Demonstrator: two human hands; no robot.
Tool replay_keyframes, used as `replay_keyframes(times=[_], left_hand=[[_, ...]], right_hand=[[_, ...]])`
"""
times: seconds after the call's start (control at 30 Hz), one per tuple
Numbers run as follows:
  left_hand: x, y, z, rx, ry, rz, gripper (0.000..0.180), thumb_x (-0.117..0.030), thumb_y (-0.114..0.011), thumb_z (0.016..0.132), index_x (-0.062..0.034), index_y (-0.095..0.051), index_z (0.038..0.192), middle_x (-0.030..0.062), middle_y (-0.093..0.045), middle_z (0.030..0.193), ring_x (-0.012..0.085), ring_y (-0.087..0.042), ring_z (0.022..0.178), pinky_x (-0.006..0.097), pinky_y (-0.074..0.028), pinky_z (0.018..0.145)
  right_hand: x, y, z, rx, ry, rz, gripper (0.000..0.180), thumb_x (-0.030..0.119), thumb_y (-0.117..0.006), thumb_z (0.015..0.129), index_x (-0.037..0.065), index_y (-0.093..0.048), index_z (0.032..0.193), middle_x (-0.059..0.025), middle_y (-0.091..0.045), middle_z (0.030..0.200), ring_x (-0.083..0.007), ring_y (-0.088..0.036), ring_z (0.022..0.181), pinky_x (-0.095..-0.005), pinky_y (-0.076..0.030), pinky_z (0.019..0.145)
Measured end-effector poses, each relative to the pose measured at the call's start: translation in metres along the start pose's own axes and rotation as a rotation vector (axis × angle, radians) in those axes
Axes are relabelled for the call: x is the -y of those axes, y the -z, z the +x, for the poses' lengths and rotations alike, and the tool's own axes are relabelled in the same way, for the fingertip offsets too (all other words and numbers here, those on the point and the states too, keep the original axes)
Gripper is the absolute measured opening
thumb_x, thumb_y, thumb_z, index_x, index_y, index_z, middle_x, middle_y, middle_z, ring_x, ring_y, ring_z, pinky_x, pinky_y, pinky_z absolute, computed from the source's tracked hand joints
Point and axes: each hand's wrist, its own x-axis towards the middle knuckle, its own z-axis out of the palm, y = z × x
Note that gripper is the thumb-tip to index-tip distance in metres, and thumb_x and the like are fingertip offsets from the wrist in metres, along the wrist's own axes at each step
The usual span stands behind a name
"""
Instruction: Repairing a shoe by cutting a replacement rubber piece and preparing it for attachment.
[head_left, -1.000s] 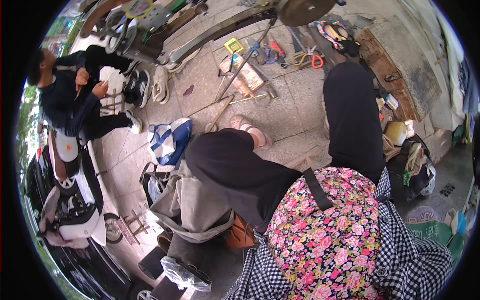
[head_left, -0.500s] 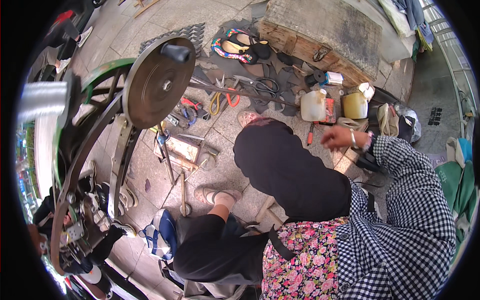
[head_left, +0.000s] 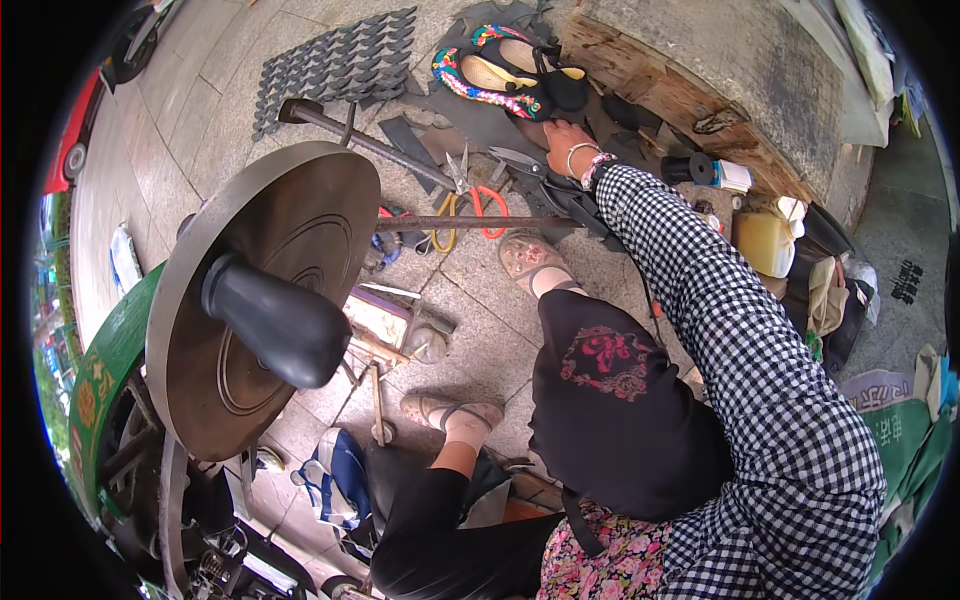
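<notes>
Near left, the wheel (head_left: 215, 385) stands with its handle (head_left: 275, 320) free; the left hand is out of view. Farther off, the right hand (head_left: 566, 148) is at the scraps (head_left: 485, 125) beside the black scissors (head_left: 522, 161), its reach apparently complete, no lift visible, its grip impossible to tell. Just beyond, the patterned shoes (head_left: 495, 75) rest on scraps.

Toward 3 o'clock, a small block of black characters stands on the dark grey floor (head_left: 898, 245). Between 3 and 4 o'clock, a lavender panel (head_left: 878, 390) bears larger purplish characters, and the green sheet (head_left: 890, 432) adjoining it carries pale ones. At 2 o'clock, any print on the small white-and-blue box (head_left: 733, 177) is too small to read. Whether the red emblem (head_left: 605, 362) at 4 o'clock includes letters is unclear.
</notes>
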Motion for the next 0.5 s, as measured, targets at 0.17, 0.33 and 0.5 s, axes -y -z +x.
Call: replay_keyframes(times=[0.17,0.33,0.5], left_hand=[[-0.058,-0.026,-0.024,-0.005,0.073,-0.002,0.05,-0.041,-0.049,0.086,-0.0036,-0.048,0.119,0.0051,-0.049,0.116,0.0135,-0.046,0.106,0.024,-0.037,0.092],[0.01,-0.004,-0.009,0.05,0.112,-0.008,0.05,-0.042,-0.049,0.086,-0.0037,-0.049,0.118,0.0044,-0.05,0.115,0.0129,-0.047,0.105,0.024,-0.038,0.091],[0.063,0.014,-0.031,0.07,-0.272,0.421,0.042,-0.029,-0.051,0.087,0.0011,-0.048,0.116,0.0078,-0.051,0.111,0.0165,-0.049,0.102,0.031,-0.041,0.09]], right_hand=[[0.022,0.005,-0.005,0.144,-0.108,-0.067,0.044,0.013,-0.057,0.076,0.007,-0.048,0.118,-0.0104,-0.04,0.124,-0.0293,-0.043,0.113,-0.0373,-0.04,0.094],[0.005,0.02,0.015,0.169,-0.105,-0.207,0.037,0.018,-0.059,0.077,0.009,-0.057,0.113,-0.01,-0.044,0.125,-0.0315,-0.05,0.11,-0.041,-0.043,0.089],[0.005,0.027,0.013,0.236,-0.134,-0.06,0.038,0.024,-0.068,0.068,0.012,-0.06,0.104,-0.01,-0.056,0.112,-0.0276,-0.054,0.103,-0.0386,-0.046,0.084]])
